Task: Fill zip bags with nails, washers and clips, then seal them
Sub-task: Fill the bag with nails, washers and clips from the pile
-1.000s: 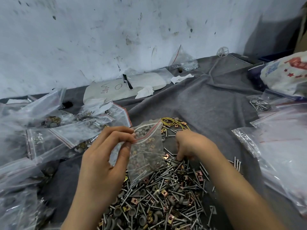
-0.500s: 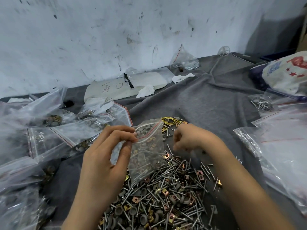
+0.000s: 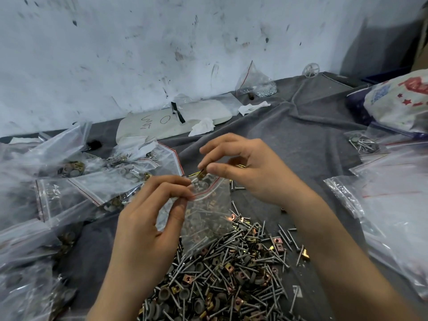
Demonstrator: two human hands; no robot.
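Observation:
My left hand (image 3: 150,218) pinches the open red-lined mouth of a small clear zip bag (image 3: 208,214), which hangs over the pile and holds nails, washers and clips. My right hand (image 3: 245,167) is raised just above the bag's mouth and pinches a small brass-coloured clip (image 3: 201,174) between thumb and forefinger. Below both hands lies a big loose pile of nails, grey washers and clips (image 3: 227,274) on the grey cloth.
Several filled zip bags (image 3: 97,184) lie at the left. Empty clear bags (image 3: 393,205) are stacked at the right, near a printed sack (image 3: 400,105). A white foam board (image 3: 171,121) and a bag of small screws (image 3: 257,84) sit by the wall.
My right hand has lifted off the pile with a clip and moved up and left, over the bag's mouth. My left hand keeps holding the bag in place.

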